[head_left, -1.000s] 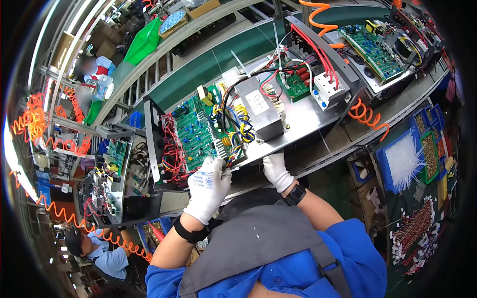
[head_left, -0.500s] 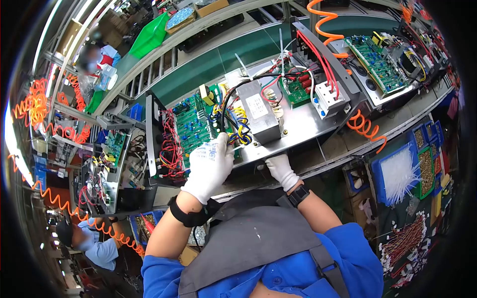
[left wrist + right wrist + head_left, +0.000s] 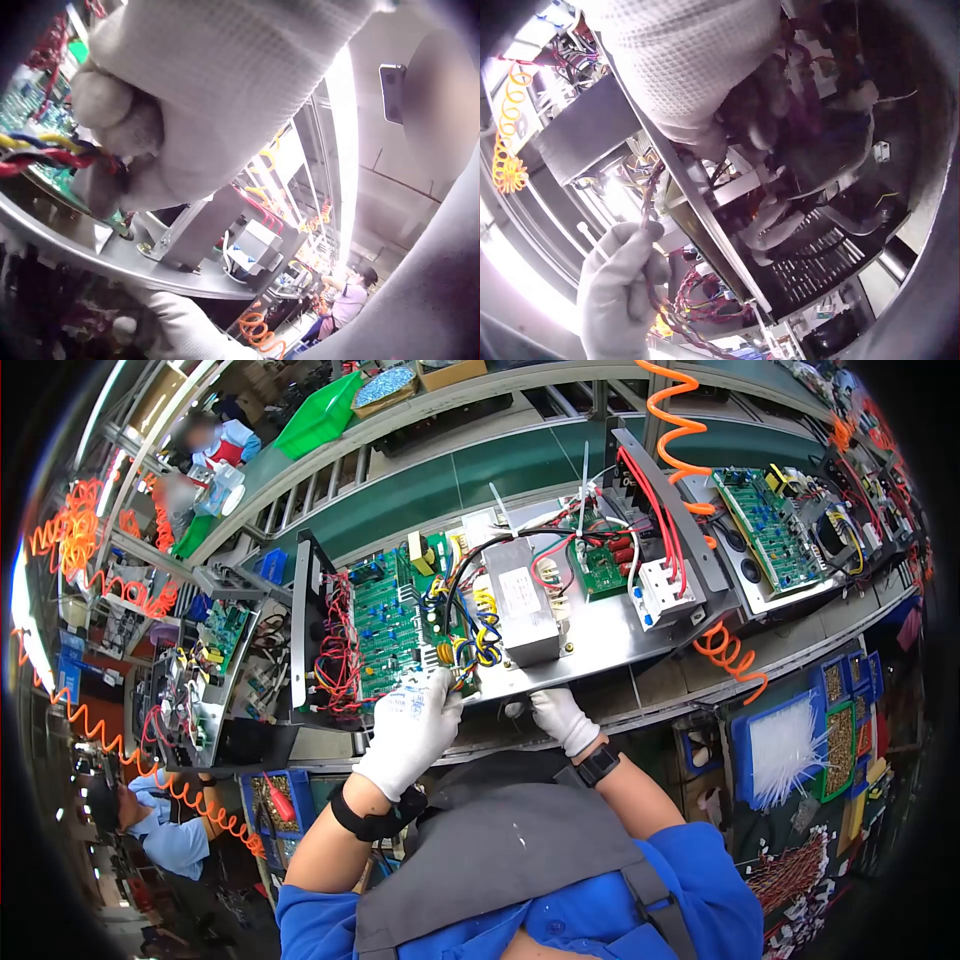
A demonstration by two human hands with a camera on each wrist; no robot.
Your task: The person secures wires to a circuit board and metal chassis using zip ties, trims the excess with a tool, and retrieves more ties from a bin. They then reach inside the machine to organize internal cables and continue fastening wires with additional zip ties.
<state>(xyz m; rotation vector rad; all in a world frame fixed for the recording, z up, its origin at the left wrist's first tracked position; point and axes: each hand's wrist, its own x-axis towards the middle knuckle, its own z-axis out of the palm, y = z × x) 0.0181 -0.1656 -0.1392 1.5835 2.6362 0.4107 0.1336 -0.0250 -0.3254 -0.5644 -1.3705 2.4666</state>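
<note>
A metal chassis [image 3: 610,645] lies before me, carrying a green circuit board [image 3: 385,635], a grey transformer block [image 3: 522,605] and colored wiring. My gloved left hand [image 3: 412,720] is at its front edge, by the circuit board. In the left wrist view its fingers pinch twisted wires [image 3: 56,154], yellow, blue and red. The same twisted wires [image 3: 649,202] pass through the left hand's fingers [image 3: 626,262] in the right wrist view. My gloved right hand [image 3: 562,720] reaches under the front edge among dark cables. Its fingertips are in shadow there, and I cannot tell what they hold.
A second chassis with a green board [image 3: 775,530] stands to the right, another unit [image 3: 205,690] to the left. Coiled orange hoses [image 3: 685,430] hang nearby. At right are a blue tray of white cable ties [image 3: 785,750] and parts bins. Other people work at left.
My left hand rose over the board's wiring, then came back down to the front edge. The right hand stays under the edge. The head view has shifted slightly.
</note>
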